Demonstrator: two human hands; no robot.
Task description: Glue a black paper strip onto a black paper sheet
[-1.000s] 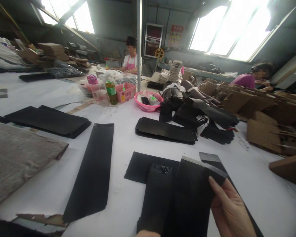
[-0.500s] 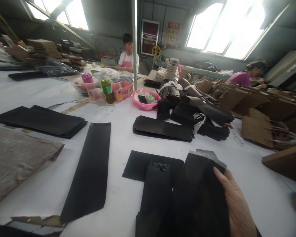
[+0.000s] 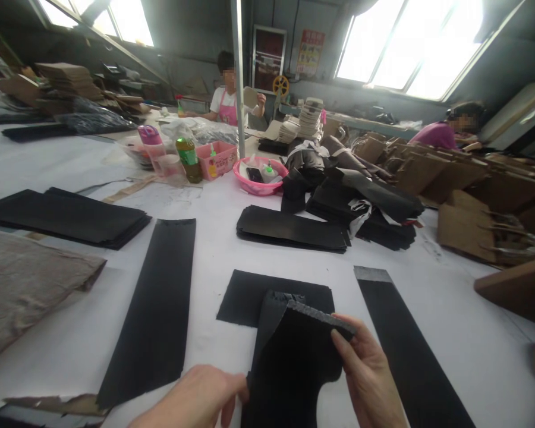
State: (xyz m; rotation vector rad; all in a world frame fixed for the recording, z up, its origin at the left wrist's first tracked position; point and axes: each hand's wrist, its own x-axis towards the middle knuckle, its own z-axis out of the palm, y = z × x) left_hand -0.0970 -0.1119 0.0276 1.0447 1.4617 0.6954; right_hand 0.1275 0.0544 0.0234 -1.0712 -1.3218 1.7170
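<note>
Both hands at a black paper piece, white work table.

Right hand point(image 3: 368, 371) pinches the lifted black sheet point(image 3: 294, 362) at its top edge, low centre of the table point(image 3: 450, 309). Left hand point(image 3: 196, 398) touches its left edge with loosely curled fingers; whether it grips, cannot tell. Pink basin point(image 3: 261, 176) holds small bottles and a dark object; pink box point(image 3: 216, 159) holds a small bottle.

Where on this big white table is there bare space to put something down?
Bare white table shows between the long black strip and the black stack, and right of the strip. The far end around the pink basin is crowded.
</note>
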